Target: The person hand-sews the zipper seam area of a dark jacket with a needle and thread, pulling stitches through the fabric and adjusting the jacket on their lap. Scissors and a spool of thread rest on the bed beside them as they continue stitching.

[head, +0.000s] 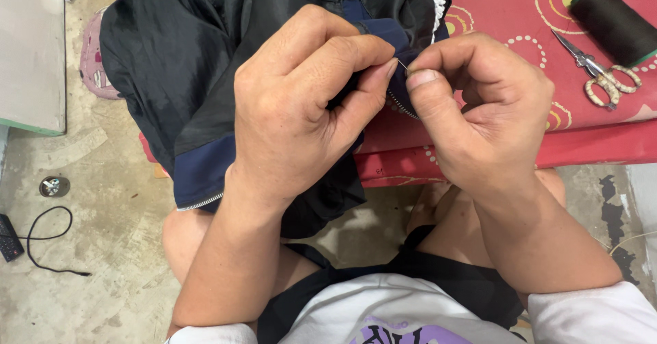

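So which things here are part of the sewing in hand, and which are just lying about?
In use:
- left hand gripping the black garment
- right hand pinching a needle
- the garment's zipper

Lying about:
- scissors and dark thread spool, untouched on the red patterned surface
- black cable and small round metal object on the concrete floor
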Demonstrator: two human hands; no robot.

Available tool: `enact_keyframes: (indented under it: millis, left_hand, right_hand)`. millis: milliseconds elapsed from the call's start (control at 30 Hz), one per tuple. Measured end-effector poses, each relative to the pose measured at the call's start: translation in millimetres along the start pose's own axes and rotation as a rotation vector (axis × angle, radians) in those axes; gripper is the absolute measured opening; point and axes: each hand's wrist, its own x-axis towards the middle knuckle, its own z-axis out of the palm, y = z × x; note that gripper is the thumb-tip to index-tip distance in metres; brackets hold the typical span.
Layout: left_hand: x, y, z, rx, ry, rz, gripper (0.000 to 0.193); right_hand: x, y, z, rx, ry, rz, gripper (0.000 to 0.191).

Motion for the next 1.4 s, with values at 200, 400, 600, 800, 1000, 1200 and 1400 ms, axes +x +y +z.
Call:
enact_keyframes:
  millis: [200, 400, 600, 800, 1000, 1200, 1400]
  left_hand:
    - [1, 0, 0, -0.009, 0.000, -0.006, 0.012]
    - [3, 2, -2, -0.047, -0.023, -0.112, 0.011]
    - [5, 2, -2, -0.068, -0.023, -0.152, 0.012]
    - [5, 3, -1, -0.083, -0.025, -0.154, 0.011]
    - [5, 2, -1, -0.090, -0.030, -0.145, 0.012]
    - [4, 3, -1, -0.099, -0.037, -0.150, 0.012]
    - [5, 3, -1, -0.091, -0.038, -0.140, 0.012]
  right_hand:
    - [-1, 1, 0, 0.026, 0.002, -0.004, 0.005]
    - [4, -3, -7, 0.012, -0.047, -0.046, 0.004]
    - [3, -12, -9, -0.003, 0.004, 0.056, 0.002]
    - [2, -15, -4, 0.016, -0.012, 0.050, 0.002]
    - [4, -16, -3, 0.006, -0.003, 0.069, 0.002]
    - [4, -16, -3, 0.029, 0.000, 0.072, 0.003]
    - [4, -17, -3, 0.022, -0.009, 0.077, 0.002]
